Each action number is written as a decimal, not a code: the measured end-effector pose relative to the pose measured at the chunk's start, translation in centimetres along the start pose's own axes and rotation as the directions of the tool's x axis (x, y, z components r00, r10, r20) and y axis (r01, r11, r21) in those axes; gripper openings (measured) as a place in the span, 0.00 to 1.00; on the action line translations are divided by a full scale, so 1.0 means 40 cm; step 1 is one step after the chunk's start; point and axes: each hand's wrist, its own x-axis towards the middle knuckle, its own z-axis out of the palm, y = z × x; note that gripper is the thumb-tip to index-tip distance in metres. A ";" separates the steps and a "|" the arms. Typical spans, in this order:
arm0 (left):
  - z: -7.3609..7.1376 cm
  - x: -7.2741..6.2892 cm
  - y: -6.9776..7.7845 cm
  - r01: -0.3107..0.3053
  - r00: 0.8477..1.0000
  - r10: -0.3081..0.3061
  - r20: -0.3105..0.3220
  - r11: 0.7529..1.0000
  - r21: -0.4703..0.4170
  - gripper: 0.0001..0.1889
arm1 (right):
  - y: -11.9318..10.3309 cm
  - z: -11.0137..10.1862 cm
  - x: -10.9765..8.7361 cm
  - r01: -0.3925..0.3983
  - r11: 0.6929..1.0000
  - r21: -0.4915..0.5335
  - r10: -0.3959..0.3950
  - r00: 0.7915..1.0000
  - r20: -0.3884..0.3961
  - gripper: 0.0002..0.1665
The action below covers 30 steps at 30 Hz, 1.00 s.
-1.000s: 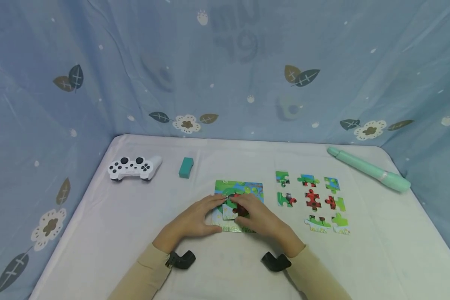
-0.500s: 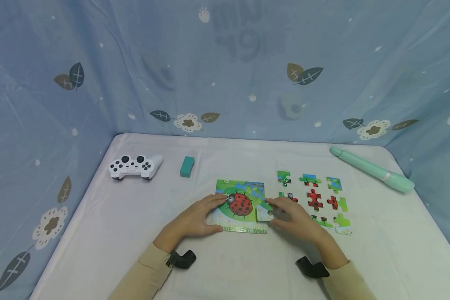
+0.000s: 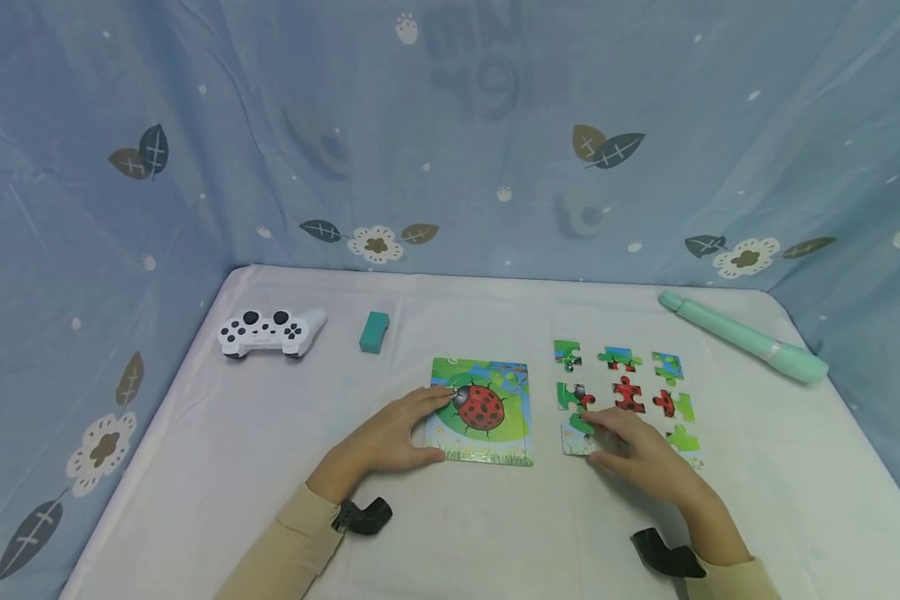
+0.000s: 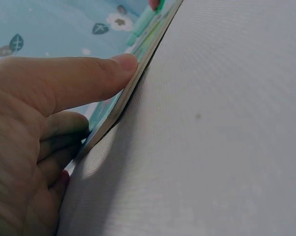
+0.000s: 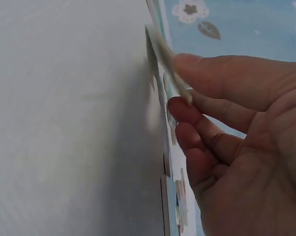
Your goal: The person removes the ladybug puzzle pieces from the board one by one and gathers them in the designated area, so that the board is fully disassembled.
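Note:
A square puzzle board (image 3: 495, 400) with a ladybug picture lies flat on the white table. Resting on its left side is my left hand (image 3: 397, 429), with the thumb (image 4: 96, 78) against the board's near edge and the other fingers over its left part. To the right of the board, my right hand (image 3: 641, 450) pinches a green and white puzzle piece (image 3: 573, 440) between thumb and fingers. In the right wrist view the held piece (image 5: 162, 61) looks tilted, its near edge off the cloth. Part of the piece is hidden by the fingertips.
Loose puzzle pieces lie in rows on the right, among them a red one (image 3: 628, 394) and a top-left one (image 3: 567, 353); my right hand covers part of the bottom row. Farther back are a white game controller (image 3: 270, 333), a teal block (image 3: 374, 332) and a mint-green tube (image 3: 742, 336).
My right hand has carried the pinched puzzle piece from above the ladybug board rightward to the left end of the bottom row. The board's picture is uncovered. My left hand stays put.

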 end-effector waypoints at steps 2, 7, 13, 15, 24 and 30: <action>-0.001 0.001 -0.002 0.002 1.000 -0.002 0.003 1.000 -0.004 0.41 | -0.001 0.001 0.002 -0.009 1.000 -0.015 0.009 1.000 0.010 0.29; -0.003 0.007 -0.007 0.002 1.000 -0.002 0.006 1.000 -0.012 0.41 | 0.000 0.005 0.009 -0.007 0.998 -0.055 0.008 1.000 0.015 0.28; 0.001 0.007 -0.011 -0.009 1.000 0.009 -0.006 1.000 -0.025 0.41 | 0.010 0.017 0.014 0.025 0.995 -0.093 -0.024 1.000 0.003 0.29; 0.003 0.005 -0.010 -0.015 1.000 0.015 0.000 1.000 -0.028 0.41 | 0.012 0.022 0.009 0.038 0.994 -0.106 -0.039 0.999 -0.007 0.29; 0.002 0.001 -0.010 -0.027 1.000 0.027 -0.007 1.000 -0.011 0.41 | 0.016 0.031 0.002 0.096 0.984 -0.151 -0.107 0.992 -0.064 0.29; 0.005 -0.002 -0.014 -0.004 1.000 0.004 0.007 1.000 -0.022 0.41 | 0.019 0.031 0.005 0.051 0.987 -0.154 -0.059 0.997 -0.048 0.29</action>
